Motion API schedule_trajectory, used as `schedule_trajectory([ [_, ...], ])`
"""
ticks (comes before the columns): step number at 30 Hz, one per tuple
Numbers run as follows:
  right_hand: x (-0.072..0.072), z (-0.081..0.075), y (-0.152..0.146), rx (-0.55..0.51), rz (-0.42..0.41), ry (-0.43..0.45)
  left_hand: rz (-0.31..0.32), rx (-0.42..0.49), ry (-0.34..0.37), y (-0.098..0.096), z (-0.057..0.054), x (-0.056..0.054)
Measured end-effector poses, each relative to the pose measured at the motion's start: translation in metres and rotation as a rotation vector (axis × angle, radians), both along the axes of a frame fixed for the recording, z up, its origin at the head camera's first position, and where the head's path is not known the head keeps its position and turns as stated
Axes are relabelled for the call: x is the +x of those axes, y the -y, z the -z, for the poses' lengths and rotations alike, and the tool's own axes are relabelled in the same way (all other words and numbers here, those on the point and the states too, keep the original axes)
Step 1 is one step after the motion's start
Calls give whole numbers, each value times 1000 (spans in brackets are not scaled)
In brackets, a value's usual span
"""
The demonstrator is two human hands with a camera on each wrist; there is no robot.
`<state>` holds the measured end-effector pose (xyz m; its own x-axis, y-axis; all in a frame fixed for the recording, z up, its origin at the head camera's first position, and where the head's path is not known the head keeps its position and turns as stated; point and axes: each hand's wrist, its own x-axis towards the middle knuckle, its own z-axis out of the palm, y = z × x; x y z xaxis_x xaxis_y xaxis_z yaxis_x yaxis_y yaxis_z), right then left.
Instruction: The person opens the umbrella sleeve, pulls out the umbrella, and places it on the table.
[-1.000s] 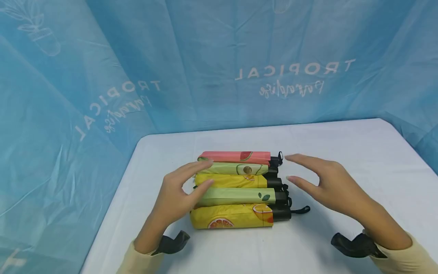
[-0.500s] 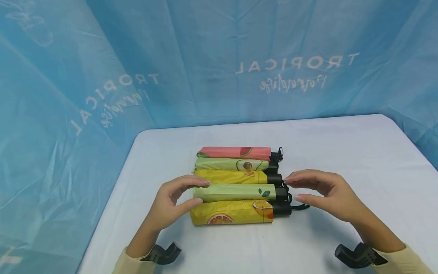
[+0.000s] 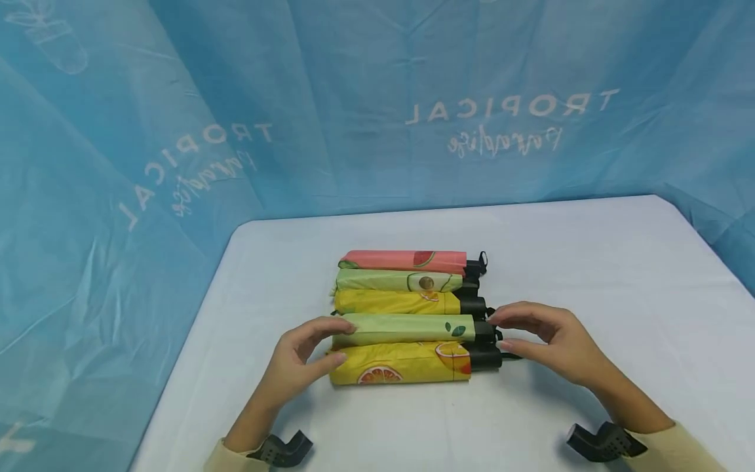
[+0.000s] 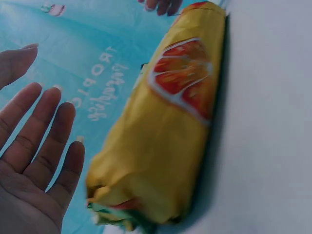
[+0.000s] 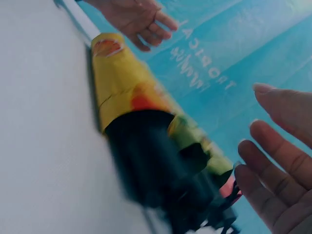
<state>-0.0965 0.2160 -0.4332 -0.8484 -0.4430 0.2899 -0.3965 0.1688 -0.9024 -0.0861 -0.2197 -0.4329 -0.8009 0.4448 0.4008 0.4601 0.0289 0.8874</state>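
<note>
Several folded umbrellas lie side by side in a row on the white table. Nearest is a yellow umbrella with orange slices [image 3: 407, 364], then a green umbrella with leaves [image 3: 407, 329]. Behind come another yellow umbrella [image 3: 389, 302], a green avocado umbrella [image 3: 377, 280] and a red watermelon umbrella [image 3: 395, 259]. My left hand [image 3: 303, 357] hovers at the left ends of the two nearest, fingers relaxed and gripping nothing; the left wrist view shows a gap. My right hand [image 3: 554, 344] is beside their black handles, fingers loosely bent and apart from them in the right wrist view.
A white cloth covers the table [image 3: 389, 426]. Blue curtain [image 3: 354, 118] with white lettering hangs behind and to the left. Black wrist cameras [image 3: 286, 450] sit on both wrists. Wrist straps [image 4: 170, 14] hang at some handles, partly hidden.
Both hands have come lower and nearer the front umbrellas, the right one also shifting left toward the handles. The umbrellas keep their places; the head view has tilted slightly.
</note>
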Motion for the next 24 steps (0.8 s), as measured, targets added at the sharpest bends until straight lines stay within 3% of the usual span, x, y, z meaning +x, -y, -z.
schedule_trajectory([
  [5, -5, 16, 0, -32, -14, 6, 20, 4, 8, -5, 14, 0],
  [10, -4, 23, 0, -38, -12, 22, 50, 17, 59, -5, 24, 0],
  [14, -2, 27, 2, -13, -24, 40, 83, 8, 103, -2, 28, 0],
  [24, -1, 35, 3, 36, -16, 72, 82, -124, 129, -2, 31, -5],
])
